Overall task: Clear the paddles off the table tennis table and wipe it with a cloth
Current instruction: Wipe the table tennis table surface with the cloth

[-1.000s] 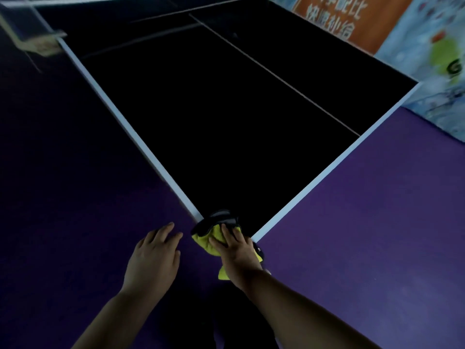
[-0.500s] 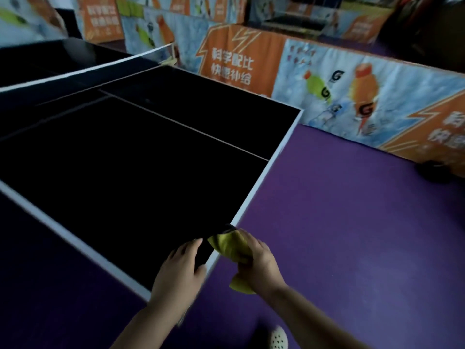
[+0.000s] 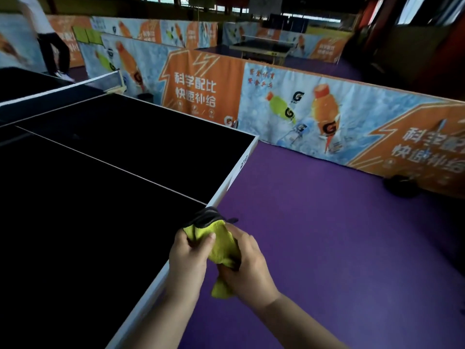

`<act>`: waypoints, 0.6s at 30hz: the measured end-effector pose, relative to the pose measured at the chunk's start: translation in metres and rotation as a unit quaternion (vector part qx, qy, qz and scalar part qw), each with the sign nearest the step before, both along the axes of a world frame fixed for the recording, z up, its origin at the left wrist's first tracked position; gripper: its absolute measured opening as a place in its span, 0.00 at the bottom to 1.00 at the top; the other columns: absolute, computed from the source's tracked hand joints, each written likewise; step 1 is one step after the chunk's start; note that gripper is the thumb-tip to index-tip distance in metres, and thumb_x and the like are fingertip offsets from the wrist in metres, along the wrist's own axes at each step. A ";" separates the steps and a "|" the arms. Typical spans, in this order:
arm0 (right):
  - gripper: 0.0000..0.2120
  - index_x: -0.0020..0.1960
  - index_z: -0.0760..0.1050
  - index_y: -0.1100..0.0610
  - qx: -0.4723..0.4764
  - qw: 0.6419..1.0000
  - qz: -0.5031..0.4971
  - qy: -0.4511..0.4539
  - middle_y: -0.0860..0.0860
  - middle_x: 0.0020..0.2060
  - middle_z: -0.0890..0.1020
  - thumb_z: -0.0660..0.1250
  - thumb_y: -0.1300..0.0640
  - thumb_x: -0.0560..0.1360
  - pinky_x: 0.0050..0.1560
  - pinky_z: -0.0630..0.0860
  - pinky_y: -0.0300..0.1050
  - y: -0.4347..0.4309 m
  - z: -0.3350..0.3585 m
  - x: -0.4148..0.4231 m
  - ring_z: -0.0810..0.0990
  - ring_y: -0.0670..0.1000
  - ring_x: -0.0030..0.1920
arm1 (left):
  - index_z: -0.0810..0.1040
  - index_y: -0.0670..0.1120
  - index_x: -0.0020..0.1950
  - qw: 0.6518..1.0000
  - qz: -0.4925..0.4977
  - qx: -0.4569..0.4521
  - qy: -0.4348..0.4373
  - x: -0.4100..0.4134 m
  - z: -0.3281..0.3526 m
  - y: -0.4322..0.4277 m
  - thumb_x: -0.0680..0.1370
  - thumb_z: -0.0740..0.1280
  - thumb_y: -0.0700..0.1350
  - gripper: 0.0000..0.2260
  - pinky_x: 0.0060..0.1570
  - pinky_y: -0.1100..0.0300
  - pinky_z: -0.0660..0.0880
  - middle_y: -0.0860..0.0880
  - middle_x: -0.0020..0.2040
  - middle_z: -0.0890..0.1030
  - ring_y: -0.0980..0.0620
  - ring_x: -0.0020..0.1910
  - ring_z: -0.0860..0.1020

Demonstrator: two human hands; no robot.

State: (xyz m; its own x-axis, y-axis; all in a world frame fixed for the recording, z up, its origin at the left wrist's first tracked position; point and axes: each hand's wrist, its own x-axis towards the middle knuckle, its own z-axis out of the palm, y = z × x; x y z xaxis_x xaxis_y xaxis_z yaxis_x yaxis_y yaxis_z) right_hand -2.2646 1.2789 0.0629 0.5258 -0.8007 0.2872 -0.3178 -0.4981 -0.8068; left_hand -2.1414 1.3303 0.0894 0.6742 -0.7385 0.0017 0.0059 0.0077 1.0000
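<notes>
At the end edge of the table (image 3: pixel 227 183), left hand (image 3: pixel 187 258) and right hand (image 3: pixel 247 269) both gripped the cloth (image 3: pixel 221 239), likely refolding it before wiping.

- Cloth (image 3: pixel 221 244): bright yellow with a dark grey-black edge.
- Table (image 3: pixel 100 197): black top, white lines and border.
- Floor (image 3: pixel 327 235): purple.
- Far barriers (image 3: pixel 276 104): orange and icy blue, with bottle prints.

Cloth (image 3: pixel 218 241) between both hands (image 3: pixel 216 260) over the table (image 3: pixel 227 186) edge
</notes>
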 end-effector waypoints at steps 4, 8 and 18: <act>0.41 0.74 0.57 0.41 -0.026 0.998 0.036 0.032 0.37 0.70 0.65 0.72 0.43 0.65 0.67 0.64 0.38 -0.072 -0.004 -0.020 0.62 0.38 0.69 | 0.79 0.52 0.46 1.000 0.004 -0.008 -0.022 -0.012 0.009 -0.065 0.67 0.68 0.55 0.11 0.44 0.56 0.74 0.52 0.42 0.83 0.53 0.43 0.80; 0.44 0.75 0.54 0.41 -0.077 0.996 0.012 0.033 0.30 0.71 0.60 0.72 0.40 0.66 0.69 0.63 0.44 -0.151 -0.012 -0.019 0.58 0.34 0.70 | 0.79 0.53 0.48 0.998 -0.018 0.019 -0.064 -0.005 0.005 -0.136 0.69 0.66 0.51 0.10 0.47 0.59 0.73 0.54 0.42 0.83 0.56 0.44 0.80; 0.42 0.75 0.49 0.32 -0.094 0.989 0.051 0.106 0.28 0.70 0.58 0.66 0.42 0.66 0.68 0.58 0.40 -0.390 0.006 0.039 0.57 0.34 0.71 | 0.77 0.48 0.49 0.942 -0.149 0.093 -0.286 0.057 -0.018 -0.367 0.67 0.60 0.63 0.22 0.48 0.58 0.73 0.55 0.44 0.78 0.60 0.46 0.76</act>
